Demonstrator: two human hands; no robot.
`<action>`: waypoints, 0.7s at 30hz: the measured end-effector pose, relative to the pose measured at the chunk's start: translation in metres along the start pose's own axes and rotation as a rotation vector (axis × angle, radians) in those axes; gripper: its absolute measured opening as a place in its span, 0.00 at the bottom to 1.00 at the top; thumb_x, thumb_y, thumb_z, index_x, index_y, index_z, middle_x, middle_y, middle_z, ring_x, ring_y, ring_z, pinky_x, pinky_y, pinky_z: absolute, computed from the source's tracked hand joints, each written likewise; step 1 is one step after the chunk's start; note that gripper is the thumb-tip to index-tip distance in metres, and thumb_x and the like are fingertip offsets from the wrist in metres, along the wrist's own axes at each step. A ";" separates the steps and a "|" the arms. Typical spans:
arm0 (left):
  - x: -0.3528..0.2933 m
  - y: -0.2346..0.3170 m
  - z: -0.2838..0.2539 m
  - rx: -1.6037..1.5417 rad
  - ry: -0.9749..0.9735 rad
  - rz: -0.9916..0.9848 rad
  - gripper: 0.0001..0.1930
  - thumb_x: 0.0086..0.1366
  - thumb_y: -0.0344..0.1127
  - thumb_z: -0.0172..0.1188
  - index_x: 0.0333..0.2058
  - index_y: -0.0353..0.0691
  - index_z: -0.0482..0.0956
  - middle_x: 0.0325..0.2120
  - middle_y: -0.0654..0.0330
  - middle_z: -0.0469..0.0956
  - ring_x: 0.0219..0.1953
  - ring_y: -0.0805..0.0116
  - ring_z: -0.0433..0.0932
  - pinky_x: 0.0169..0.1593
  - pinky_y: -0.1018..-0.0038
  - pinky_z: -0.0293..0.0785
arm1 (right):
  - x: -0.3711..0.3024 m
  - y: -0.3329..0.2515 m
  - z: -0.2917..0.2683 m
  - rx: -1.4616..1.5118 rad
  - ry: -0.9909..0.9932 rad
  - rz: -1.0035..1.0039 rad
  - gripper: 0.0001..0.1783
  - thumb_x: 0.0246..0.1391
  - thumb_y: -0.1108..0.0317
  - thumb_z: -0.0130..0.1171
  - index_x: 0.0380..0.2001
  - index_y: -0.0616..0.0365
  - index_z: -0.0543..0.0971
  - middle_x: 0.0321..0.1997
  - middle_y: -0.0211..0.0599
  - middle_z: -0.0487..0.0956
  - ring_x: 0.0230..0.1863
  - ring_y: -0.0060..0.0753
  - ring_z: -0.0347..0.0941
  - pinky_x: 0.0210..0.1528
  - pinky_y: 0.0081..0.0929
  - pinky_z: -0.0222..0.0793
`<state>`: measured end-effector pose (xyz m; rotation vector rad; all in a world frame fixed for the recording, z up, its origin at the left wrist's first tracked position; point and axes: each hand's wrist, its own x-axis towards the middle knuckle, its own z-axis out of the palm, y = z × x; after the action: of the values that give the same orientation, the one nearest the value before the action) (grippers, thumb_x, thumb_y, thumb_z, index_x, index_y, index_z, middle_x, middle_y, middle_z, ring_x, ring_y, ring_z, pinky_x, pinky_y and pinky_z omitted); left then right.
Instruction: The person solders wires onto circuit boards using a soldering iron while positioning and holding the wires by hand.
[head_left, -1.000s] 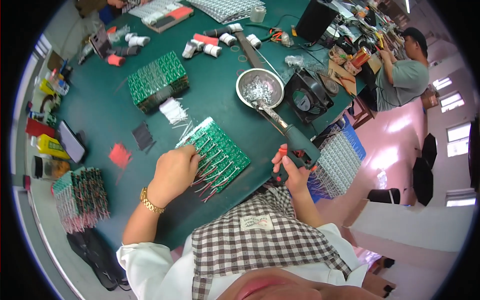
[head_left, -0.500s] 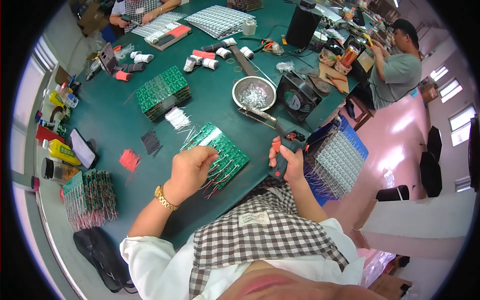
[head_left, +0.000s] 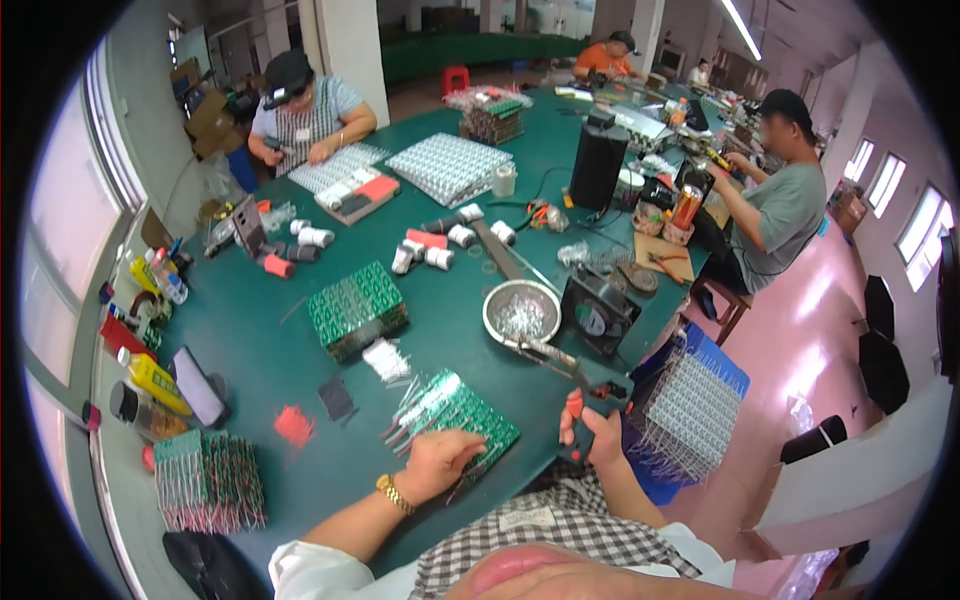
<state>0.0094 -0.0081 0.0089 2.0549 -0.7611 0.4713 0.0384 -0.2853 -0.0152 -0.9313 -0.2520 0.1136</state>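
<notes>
My right hand (head_left: 598, 438) grips the handle of a dark soldering gun (head_left: 602, 383) with a red trigger. Its long tip reaches the near rim of a metal strainer-like bowl (head_left: 489, 325) holding shiny scraps. Over the near right part of a green circuit board panel (head_left: 468, 408), my left hand (head_left: 440, 464) has its fingers pinched together; what they hold, if anything, is hidden. Thin red and white wires (head_left: 402, 432) stick out along the panel's left side. Beyond it lie small piles of white wires (head_left: 386, 360), black wires (head_left: 337, 400) and red wires (head_left: 293, 427).
A stack of green boards (head_left: 358, 305) stands beyond the piles, and a wired stack (head_left: 208, 482) at the left edge. A black fan (head_left: 598, 308) is right of the bowl. Wired panels (head_left: 692, 410) rest on blue at the right. Co-workers sit around the table (head_left: 230, 345).
The view has tilted up, showing more of the room. My left hand has shifted toward the panel's near right part. The right hand still holds the soldering gun by the bowl.
</notes>
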 end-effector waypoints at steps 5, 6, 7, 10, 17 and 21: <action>-0.012 -0.013 0.004 -0.229 0.016 -0.298 0.04 0.56 0.27 0.65 0.32 0.38 0.82 0.24 0.56 0.80 0.20 0.67 0.77 0.25 0.75 0.72 | -0.004 0.010 -0.009 0.076 -0.033 -0.064 0.20 0.56 0.63 0.55 0.49 0.63 0.68 0.31 0.47 0.76 0.24 0.33 0.74 0.31 0.34 0.72; -0.015 -0.016 0.004 -0.246 0.015 -0.330 0.04 0.56 0.28 0.65 0.31 0.38 0.82 0.24 0.56 0.80 0.20 0.67 0.77 0.25 0.75 0.72 | -0.004 0.012 -0.010 0.090 -0.039 -0.059 0.21 0.56 0.62 0.56 0.49 0.63 0.68 0.31 0.47 0.76 0.24 0.33 0.74 0.31 0.34 0.73; -0.014 -0.018 0.004 -0.244 0.026 -0.303 0.04 0.56 0.28 0.65 0.31 0.38 0.82 0.24 0.56 0.80 0.20 0.67 0.77 0.25 0.75 0.72 | -0.004 0.011 -0.010 0.092 -0.059 -0.060 0.21 0.56 0.62 0.56 0.49 0.63 0.68 0.31 0.47 0.77 0.24 0.33 0.74 0.32 0.35 0.73; -0.010 -0.017 0.000 -0.149 -0.034 -0.175 0.04 0.55 0.28 0.66 0.31 0.38 0.82 0.24 0.57 0.81 0.21 0.67 0.78 0.25 0.76 0.73 | 0.001 0.007 -0.011 0.083 -0.104 -0.032 0.21 0.55 0.63 0.57 0.49 0.63 0.69 0.31 0.47 0.77 0.24 0.34 0.74 0.32 0.36 0.72; -0.012 -0.031 0.010 -0.225 0.064 -0.268 0.04 0.55 0.28 0.66 0.31 0.38 0.82 0.24 0.58 0.81 0.22 0.72 0.79 0.26 0.78 0.73 | 0.004 0.008 -0.018 0.094 -0.142 0.001 0.21 0.55 0.64 0.56 0.49 0.64 0.69 0.31 0.49 0.77 0.24 0.35 0.74 0.33 0.35 0.72; -0.004 -0.009 -0.005 -0.236 0.053 -0.301 0.04 0.56 0.28 0.66 0.32 0.39 0.82 0.24 0.59 0.82 0.22 0.75 0.78 0.26 0.79 0.73 | 0.002 0.006 -0.016 0.081 -0.129 0.011 0.21 0.54 0.64 0.56 0.49 0.65 0.69 0.31 0.49 0.77 0.25 0.35 0.74 0.33 0.35 0.72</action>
<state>0.0120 0.0011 0.0040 1.8852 -0.4413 0.2510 0.0450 -0.2933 -0.0288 -0.8458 -0.3589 0.1932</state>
